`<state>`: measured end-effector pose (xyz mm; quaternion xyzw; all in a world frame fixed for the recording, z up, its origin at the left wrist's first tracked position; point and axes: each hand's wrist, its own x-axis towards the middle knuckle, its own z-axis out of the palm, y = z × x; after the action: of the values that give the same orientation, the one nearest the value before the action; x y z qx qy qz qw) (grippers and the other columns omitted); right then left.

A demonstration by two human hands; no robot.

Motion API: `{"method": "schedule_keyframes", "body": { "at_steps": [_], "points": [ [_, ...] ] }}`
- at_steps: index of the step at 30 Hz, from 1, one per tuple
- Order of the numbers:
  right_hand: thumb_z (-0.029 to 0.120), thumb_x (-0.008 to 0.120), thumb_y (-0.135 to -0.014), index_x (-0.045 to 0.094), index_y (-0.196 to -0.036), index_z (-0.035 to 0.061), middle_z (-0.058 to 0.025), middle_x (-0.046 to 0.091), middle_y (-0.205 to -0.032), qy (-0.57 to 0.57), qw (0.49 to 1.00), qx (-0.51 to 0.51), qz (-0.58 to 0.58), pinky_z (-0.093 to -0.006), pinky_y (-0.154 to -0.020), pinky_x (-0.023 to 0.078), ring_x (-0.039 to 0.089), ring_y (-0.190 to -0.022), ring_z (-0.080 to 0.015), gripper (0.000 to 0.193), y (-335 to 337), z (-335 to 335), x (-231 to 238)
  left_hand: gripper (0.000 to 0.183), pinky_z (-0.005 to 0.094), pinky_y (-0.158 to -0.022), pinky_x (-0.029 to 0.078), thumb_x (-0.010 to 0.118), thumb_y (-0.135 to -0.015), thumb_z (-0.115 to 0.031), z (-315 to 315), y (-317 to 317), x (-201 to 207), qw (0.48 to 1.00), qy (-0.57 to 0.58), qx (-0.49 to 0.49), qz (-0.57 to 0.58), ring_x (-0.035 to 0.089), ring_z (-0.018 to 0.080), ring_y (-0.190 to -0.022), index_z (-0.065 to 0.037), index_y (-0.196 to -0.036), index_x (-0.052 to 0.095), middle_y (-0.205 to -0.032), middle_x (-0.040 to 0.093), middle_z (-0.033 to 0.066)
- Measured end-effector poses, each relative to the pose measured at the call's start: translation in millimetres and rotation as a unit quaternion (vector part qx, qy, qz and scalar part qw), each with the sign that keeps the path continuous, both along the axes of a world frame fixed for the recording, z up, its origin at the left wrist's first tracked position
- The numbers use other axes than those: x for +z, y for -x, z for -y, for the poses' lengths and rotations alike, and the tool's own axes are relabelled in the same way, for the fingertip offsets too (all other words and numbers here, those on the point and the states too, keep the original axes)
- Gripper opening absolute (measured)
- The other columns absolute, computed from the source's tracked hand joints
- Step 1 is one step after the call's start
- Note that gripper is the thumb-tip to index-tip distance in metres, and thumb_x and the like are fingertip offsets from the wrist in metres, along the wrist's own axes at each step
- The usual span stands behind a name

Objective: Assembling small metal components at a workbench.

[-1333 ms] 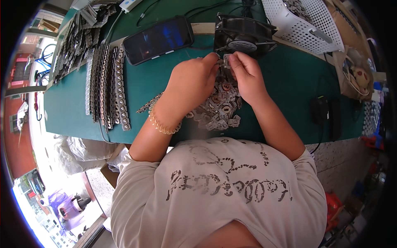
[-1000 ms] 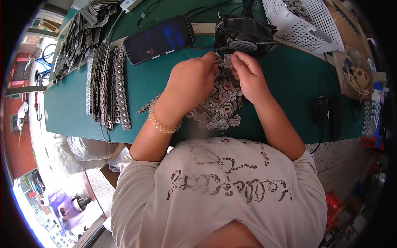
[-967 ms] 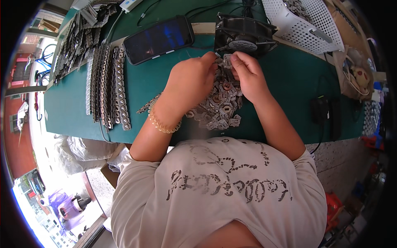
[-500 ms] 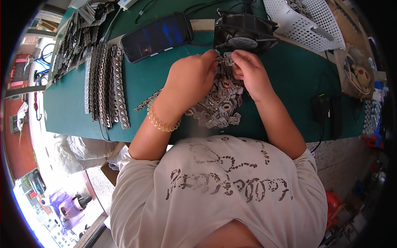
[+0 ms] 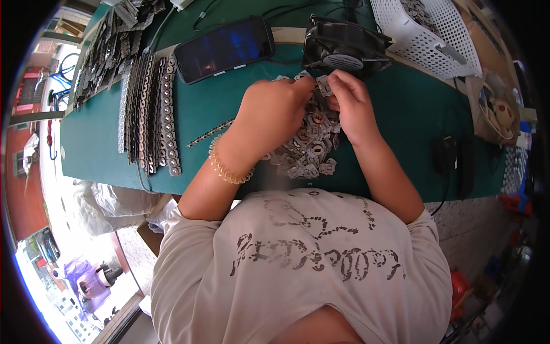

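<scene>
My left hand (image 5: 274, 112), with a coiled band at its wrist, is closed with the fingertips pinched above the heap. Whatever lies between those fingertips is mostly hidden by the hand. Close beside it, my right hand (image 5: 352, 106) pinches a small flat metal plate (image 5: 324, 86) between thumb and forefinger. Beneath both hands lies a heap of small stamped metal pieces (image 5: 309, 146), a few with copper-coloured centres. A narrow metal strip (image 5: 209, 133) juts out leftward from behind my left wrist; its other end is covered.
Left on the green table (image 5: 401, 149) are long metal strips in a row (image 5: 149, 114) and a pile of dark strips (image 5: 109, 54). A phone (image 5: 224, 49) and black fan (image 5: 345, 47) stand beyond my hands. A white perforated basket (image 5: 427, 40) is far right, a black adapter (image 5: 446, 153) nearer.
My left hand has shifted slightly right and nearer to me, and more of the strip behind its wrist shows. My right hand still pinches the small plate. The whole view has shifted a little.
</scene>
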<state>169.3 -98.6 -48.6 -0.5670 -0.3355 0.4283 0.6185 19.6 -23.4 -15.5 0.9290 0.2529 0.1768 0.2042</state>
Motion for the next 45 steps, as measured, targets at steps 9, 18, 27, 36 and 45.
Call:
{"method": "schedule_keyframes", "body": {
  "at_steps": [9, 18, 27, 36, 45],
  "points": [
    [0.014, 0.054, -0.096, 0.059, -0.089, 0.0003, 0.004, 0.051, -0.072, -0.058, 0.994, 0.065, 0.065, -0.0195, -0.06, 0.037, 0.044, -0.068, -0.0016, 0.016, -2, 4, -1, 0.016, 0.0439, -0.059, 0.043, 0.058, -0.086, -0.011, -6, 8, 1, 0.997, 0.035, 0.034, 0.056, 0.057, 0.0389, -0.067, -0.004, -0.1, 0.059, -0.069, 0.059, 0.0195],
    [0.004, 0.058, -0.092, 0.059, -0.09, -0.0017, 0.0011, 0.053, -0.077, -0.1, 0.974, 0.148, 0.138, -0.0203, -0.06, 0.04, 0.046, -0.068, -0.0025, 0.007, 1, 10, 8, 0.015, 0.0428, -0.058, 0.043, 0.056, -0.089, -0.013, -19, 15, 4, 0.993, 0.052, 0.084, 0.062, 0.056, 0.0394, -0.066, -0.003, -0.1, 0.059, -0.066, 0.056, 0.0201],
    [0.002, 0.057, -0.092, 0.054, -0.086, -0.0013, 0.0, 0.051, -0.073, -0.123, 0.965, 0.116, 0.199, -0.0207, -0.056, 0.037, 0.044, -0.064, -0.004, 0.007, 1, 10, 8, 0.014, 0.0372, -0.053, 0.04, 0.059, -0.088, -0.013, -12, 18, 15, 0.991, 0.105, 0.048, 0.066, 0.048, 0.0333, -0.056, -0.002, -0.097, 0.059, -0.065, 0.053, 0.0184],
    [0.003, 0.056, -0.092, 0.054, -0.088, -0.0014, -0.0025, 0.056, -0.074, -0.083, 0.978, 0.15, 0.122, -0.0233, -0.06, 0.043, 0.05, -0.066, -0.0061, 0.006, 6, 11, 7, 0.013, 0.0267, -0.052, 0.039, 0.063, -0.086, -0.008, -12, 22, 20, 0.98, 0.182, 0.001, 0.074, 0.043, 0.0106, -0.057, 0.0, -0.096, 0.06, -0.066, 0.055, 0.0093],
    [0.002, 0.058, -0.088, 0.051, -0.086, -0.0001, -0.0073, 0.052, -0.071, -0.094, 0.934, 0.219, 0.266, -0.0264, -0.057, 0.042, 0.049, -0.061, -0.0133, 0.007, -1, 13, 18, 0.012, 0.027, -0.053, 0.04, 0.062, -0.087, -0.008, -12, 22, 22, 0.981, 0.184, 0.004, 0.068, 0.042, 0.011, -0.059, 0.001, -0.094, 0.059, -0.067, 0.056, 0.0085]
  ]
}}
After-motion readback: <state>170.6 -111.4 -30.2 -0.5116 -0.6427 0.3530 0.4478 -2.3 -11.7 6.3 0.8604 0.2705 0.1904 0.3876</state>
